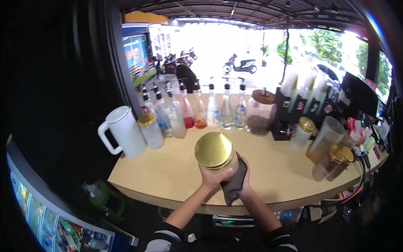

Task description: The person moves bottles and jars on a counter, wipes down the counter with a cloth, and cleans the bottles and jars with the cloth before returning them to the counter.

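A jar with a shiny gold lid is held above the front of the wooden counter. My left hand grips its lower left side, with the thumb across the front. On the right, my right hand is closed around a dark grey cloth, which lies against the jar and hangs below it. Most of the right fingers are hidden behind the cloth and jar. The jar's contents cannot be made out.
Several pump bottles line the counter's back edge. A white pitcher and a gold-lidded jar stand left. A wooden-lidded glass jar, a cup rack and more gold-lidded jars stand right. A green gas cylinder sits below left.
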A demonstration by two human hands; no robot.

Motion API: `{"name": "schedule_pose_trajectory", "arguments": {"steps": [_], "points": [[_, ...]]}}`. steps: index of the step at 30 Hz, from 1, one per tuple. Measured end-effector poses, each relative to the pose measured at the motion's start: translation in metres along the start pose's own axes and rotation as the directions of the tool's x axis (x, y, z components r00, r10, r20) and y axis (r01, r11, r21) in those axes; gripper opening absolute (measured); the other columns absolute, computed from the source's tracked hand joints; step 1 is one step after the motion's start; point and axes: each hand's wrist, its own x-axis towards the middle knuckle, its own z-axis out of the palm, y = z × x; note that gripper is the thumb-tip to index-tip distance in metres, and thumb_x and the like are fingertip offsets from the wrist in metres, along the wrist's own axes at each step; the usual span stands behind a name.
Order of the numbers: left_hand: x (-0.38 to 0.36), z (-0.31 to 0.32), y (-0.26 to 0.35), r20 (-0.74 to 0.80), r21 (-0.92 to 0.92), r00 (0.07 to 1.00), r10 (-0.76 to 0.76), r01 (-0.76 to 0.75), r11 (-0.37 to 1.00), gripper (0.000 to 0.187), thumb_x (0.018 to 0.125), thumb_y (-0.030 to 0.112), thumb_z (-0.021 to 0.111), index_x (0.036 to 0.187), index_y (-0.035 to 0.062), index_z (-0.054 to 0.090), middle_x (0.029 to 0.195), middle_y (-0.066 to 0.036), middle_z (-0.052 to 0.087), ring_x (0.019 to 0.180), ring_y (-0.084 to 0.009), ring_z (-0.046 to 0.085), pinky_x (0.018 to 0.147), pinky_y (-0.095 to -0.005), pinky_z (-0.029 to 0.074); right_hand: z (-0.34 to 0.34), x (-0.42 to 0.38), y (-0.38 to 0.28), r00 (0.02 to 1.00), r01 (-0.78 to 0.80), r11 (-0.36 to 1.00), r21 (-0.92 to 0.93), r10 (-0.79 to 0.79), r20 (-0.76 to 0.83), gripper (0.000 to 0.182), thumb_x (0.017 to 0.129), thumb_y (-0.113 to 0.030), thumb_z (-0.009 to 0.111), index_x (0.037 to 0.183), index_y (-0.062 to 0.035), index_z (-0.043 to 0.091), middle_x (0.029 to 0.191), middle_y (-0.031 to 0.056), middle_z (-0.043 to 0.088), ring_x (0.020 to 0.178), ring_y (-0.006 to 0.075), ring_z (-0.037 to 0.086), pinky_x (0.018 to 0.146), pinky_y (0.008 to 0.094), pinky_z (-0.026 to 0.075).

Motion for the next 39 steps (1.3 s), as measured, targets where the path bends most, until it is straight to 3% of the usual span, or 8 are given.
{"name": "schedule_pose_trajectory", "arguments": {"steps": [3, 6, 10, 13, 27, 29, 32, 39], "points": [[0.003, -0.030, -0.010, -0.068, 0.187, 0.976, 0.205, -0.189, 0.964, 0.089, 0.058, 0.019, 0.087, 0.126, -0.0018, 0.034, 0.117, -0.013, 0.051, 0.108, -0.0215, 0.053, 0.092, -0.0354, 0.045, -0.010, 0.031, 0.038, 0.987, -0.162, 0.987, 0.021, 0.162, -0.012, 0.052, 0.089, -0.051, 0.043, 0.117, -0.0090, 0.055, 0.106, 0.0107, 0.060, 0.095, 0.0269, 0.057, 0.085, 0.0400, 0.048], [0.013, -0.060, -0.002, -0.104, 0.193, 0.987, 0.119, -0.098, 0.976, 0.090, 0.058, 0.019, 0.088, 0.127, -0.0018, 0.033, 0.119, -0.013, 0.050, 0.109, -0.0218, 0.052, 0.093, -0.0357, 0.044, -0.017, 0.040, 0.069, 0.990, -0.087, 0.990, -0.107, 0.074, -0.120, 0.046, 0.095, -0.047, 0.037, 0.112, -0.0090, 0.056, 0.097, 0.0112, 0.062, 0.081, 0.0255, 0.060, 0.072, 0.0368, 0.052], [0.040, -0.103, -0.003, -0.231, 0.290, 0.965, 0.126, -0.056, 0.956, 0.088, 0.057, 0.017, 0.086, 0.126, -0.0002, 0.034, 0.119, -0.014, 0.048, 0.110, -0.0232, 0.050, 0.094, -0.0370, 0.042, 0.012, 0.020, 0.053, 0.947, -0.254, 0.850, -0.461, 0.315, 0.058, 0.044, 0.098, -0.041, 0.035, 0.111, -0.0036, 0.054, 0.089, 0.0123, 0.063, 0.069, 0.0222, 0.061, 0.062, 0.0365, 0.053], [0.065, -0.137, -0.002, -0.326, 0.434, 0.936, 0.134, 0.022, 0.901, 0.089, 0.058, 0.016, 0.085, 0.128, 0.0001, 0.033, 0.120, -0.015, 0.046, 0.114, -0.0275, 0.046, 0.098, -0.0391, 0.038, 0.019, 0.035, 0.046, 0.989, 0.139, 0.923, -0.359, -0.111, 0.097, 0.037, 0.098, -0.033, 0.039, 0.110, -0.0013, 0.054, 0.097, 0.0134, 0.063, 0.082, 0.0214, 0.064, 0.073, 0.0345, 0.054], [0.102, -0.179, -0.032, -0.382, 0.540, 0.894, 0.235, 0.010, 0.842, 0.097, 0.064, 0.016, 0.081, 0.138, -0.0015, 0.021, 0.133, -0.019, 0.034, 0.129, -0.0322, 0.031, 0.108, -0.0430, 0.025, 0.014, 0.043, 0.057, 0.959, 0.242, 0.843, -0.480, -0.284, -0.014, 0.029, 0.098, -0.024, 0.039, 0.101, -0.0016, 0.056, 0.091, 0.0082, 0.061, 0.079, 0.0161, 0.061, 0.070, 0.0293, 0.051], [0.095, -0.176, -0.018, -0.230, 0.766, 0.852, 0.471, -0.140, 0.627, 0.095, 0.064, 0.019, 0.080, 0.139, 0.0028, 0.025, 0.136, -0.016, 0.034, 0.132, -0.0335, 0.027, 0.110, -0.0493, 0.017, 0.010, 0.045, 0.057, 0.952, 0.269, 0.834, -0.482, -0.305, 0.003, 0.028, 0.098, -0.024, 0.039, 0.100, -0.0017, 0.057, 0.091, 0.0081, 0.061, 0.079, 0.0157, 0.060, 0.070, 0.0291, 0.051], [0.105, -0.185, -0.007, 0.019, 0.960, 0.917, 0.400, -0.128, 0.249, 0.092, 0.059, 0.023, 0.082, 0.136, 0.0110, 0.033, 0.135, -0.008, 0.041, 0.132, -0.0307, 0.030, 0.109, -0.0515, 0.014, 0.015, 0.041, 0.052, 0.962, 0.238, 0.838, -0.491, -0.273, 0.000, 0.028, 0.098, -0.023, 0.039, 0.100, -0.0014, 0.057, 0.092, 0.0086, 0.062, 0.080, 0.0158, 0.060, 0.072, 0.0293, 0.051], [0.122, -0.209, -0.019, 0.091, 0.977, 0.929, 0.360, -0.153, 0.148, 0.077, 0.063, 0.024, 0.080, 0.130, 0.0167, 0.041, 0.136, 0.001, 0.042, 0.132, -0.0255, 0.031, 0.108, -0.0543, 0.011, 0.024, 0.034, 0.036, 0.949, 0.302, 0.824, -0.479, -0.308, 0.068, 0.028, 0.098, -0.023, 0.039, 0.101, -0.0008, 0.056, 0.093, 0.0099, 0.062, 0.082, 0.0171, 0.061, 0.074, 0.0301, 0.051]]}}
